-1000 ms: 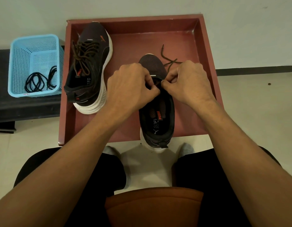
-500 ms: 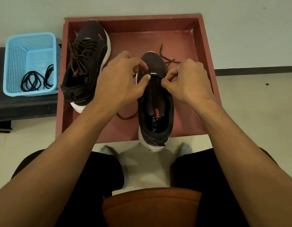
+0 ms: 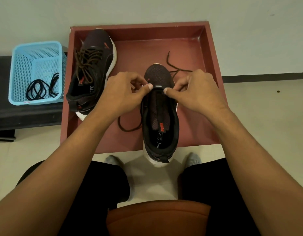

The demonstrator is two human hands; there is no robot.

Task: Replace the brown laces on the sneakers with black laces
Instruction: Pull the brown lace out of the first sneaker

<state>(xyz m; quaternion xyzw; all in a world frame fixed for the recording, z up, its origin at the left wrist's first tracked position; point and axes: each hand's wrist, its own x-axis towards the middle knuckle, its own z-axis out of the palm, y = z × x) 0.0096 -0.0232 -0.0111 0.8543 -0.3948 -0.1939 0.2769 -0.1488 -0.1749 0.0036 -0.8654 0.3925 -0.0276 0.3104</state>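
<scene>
A dark sneaker [image 3: 160,126] stands in the red-brown tray [image 3: 213,65], its heel over the near rim. Its brown lace [image 3: 128,127] is nearly all out; loose lengths trail on the tray at the shoe's left and past its toe. My left hand [image 3: 121,94] and my right hand [image 3: 196,92] flank the shoe's lowest eyelets, fingers curled, thumbs on the throat edges; each seems to pinch the lace. A second dark sneaker [image 3: 93,68], laced in brown, lies at the tray's far left. Black laces [image 3: 41,89] are coiled in a blue basket [image 3: 36,48].
The basket sits on a black bench [image 3: 24,116] left of the tray. A pale wall stands behind the tray. My knees in black trousers and an orange seat edge [image 3: 157,217] fill the bottom of the view. Light floor lies to the right.
My hands have spread apart at the toe end of the eyelets. More brown lace now lies loose on the tray left of the shoe.
</scene>
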